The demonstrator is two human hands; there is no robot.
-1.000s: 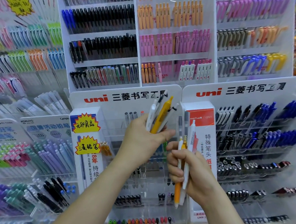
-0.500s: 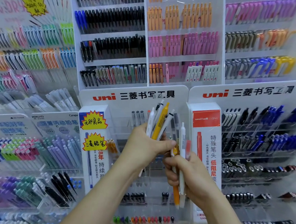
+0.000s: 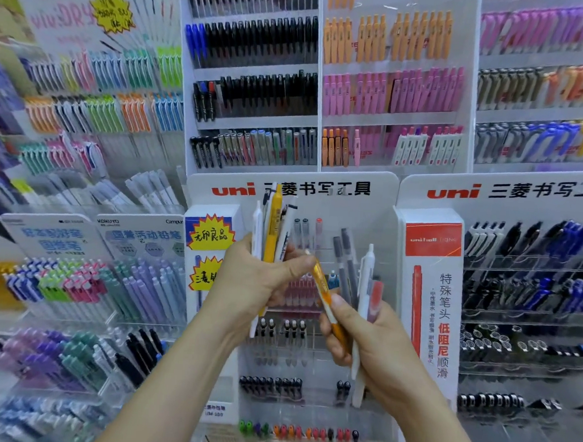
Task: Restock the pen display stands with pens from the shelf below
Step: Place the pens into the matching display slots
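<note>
hands: your left hand (image 3: 255, 283) grips a pen fan (image 3: 273, 226), right hand (image 3: 378, 342) grips another bunch (image 3: 366, 276) | orange pen (image 3: 323, 287): slanting between both thumbs, in front of the uni stand (image 3: 381, 209) | tip: pass just that one over, squeeze both bundles tight lol

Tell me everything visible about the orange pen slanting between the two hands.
The orange pen is slim, with a see-through orange barrel that looks plastic, a whitish band near the middle and a solid orange lower end. It slants, top up-left, bottom down-right. The right hand grips its lower half, thumb pressed on the barrel, beside other pens. Its top reaches the thumb tip of the left hand, which holds a pen bundle; actual contact is unclear.
</note>
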